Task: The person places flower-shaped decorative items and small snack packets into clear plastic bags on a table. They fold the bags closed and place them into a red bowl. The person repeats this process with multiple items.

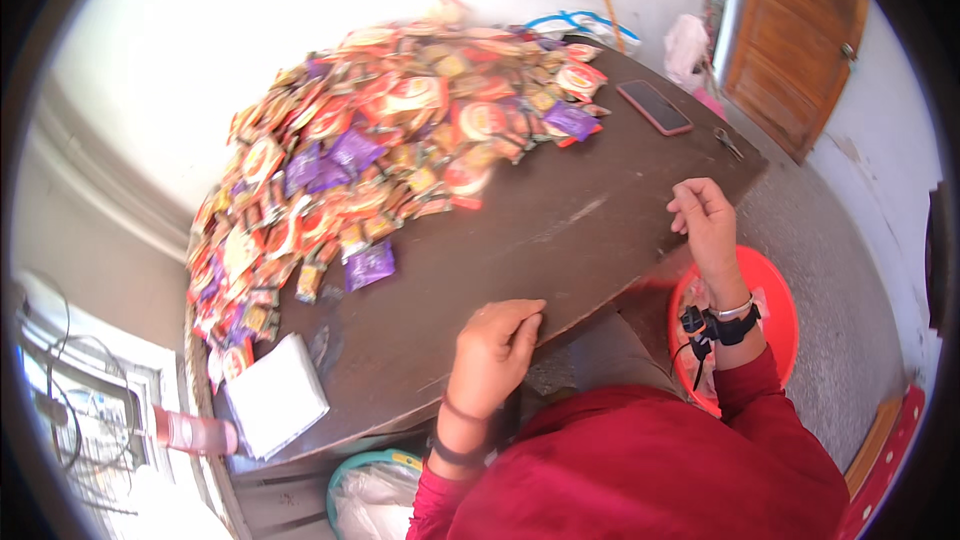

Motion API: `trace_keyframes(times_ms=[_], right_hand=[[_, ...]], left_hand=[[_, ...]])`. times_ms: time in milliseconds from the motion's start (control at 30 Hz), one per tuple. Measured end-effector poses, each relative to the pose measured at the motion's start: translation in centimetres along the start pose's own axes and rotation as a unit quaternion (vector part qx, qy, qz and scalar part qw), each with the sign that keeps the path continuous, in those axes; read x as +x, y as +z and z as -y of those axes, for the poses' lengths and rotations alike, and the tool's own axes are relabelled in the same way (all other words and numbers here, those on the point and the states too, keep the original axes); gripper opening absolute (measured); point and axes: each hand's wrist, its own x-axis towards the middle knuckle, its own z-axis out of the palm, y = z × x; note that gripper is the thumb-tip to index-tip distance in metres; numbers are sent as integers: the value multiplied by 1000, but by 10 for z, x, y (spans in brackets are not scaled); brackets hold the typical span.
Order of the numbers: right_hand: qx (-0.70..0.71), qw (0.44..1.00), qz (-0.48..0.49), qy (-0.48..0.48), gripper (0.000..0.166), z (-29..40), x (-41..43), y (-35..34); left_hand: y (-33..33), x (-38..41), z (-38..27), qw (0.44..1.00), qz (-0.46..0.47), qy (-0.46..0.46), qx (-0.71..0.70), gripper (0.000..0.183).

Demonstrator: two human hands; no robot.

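Observation:
My left hand (pixel 495 349) is at the near edge of the dark wooden table (pixel 525 240), its fingers curled together; whether something small is between them cannot be told. My right hand (pixel 703 221) hangs over the table's right part with bent fingers, and no object shows in it. A large heap of small wrapped packets (pixel 405 97), in red, cream and gold, covers the far and left side of the table. Purple packets (pixel 369 266) lie among them and at the heap's near edge.
A phone (pixel 655 107) and keys (pixel 727 144) lie at the right. White sheets (pixel 277 397) and a pinkish cylindrical container (pixel 196 433) are at the left. A red tub (pixel 772 300) stands below my right arm, a teal bin (pixel 337 476) with a plastic liner below the near edge.

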Motion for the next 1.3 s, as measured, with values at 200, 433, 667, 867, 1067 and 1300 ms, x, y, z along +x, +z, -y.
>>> trace_keyframes(times_ms=[200,433,667,867,1067,1300], right_hand=[[-71,975,203,-50,9,13,-19,91],[-122,964,218,-95,5,10,-22,92],[-126,962,213,-113,4,12,-24,93],[-128,961,210,-125,6,12,-26,93],[-131,960,207,-132,6,14,-27,93],[-128,962,206,-125,6,16,-27,93]], left_hand=[[-3,-4,2,1000,-21,13,-9,12],[-31,-24,2,997,-39,-57,-34,18],[-96,-53,5,972,-179,-100,118,19],[-155,-85,20,893,-295,-167,296,20],[-218,-123,61,800,-282,-247,470,28],[-248,-139,87,771,-216,-358,480,21]])
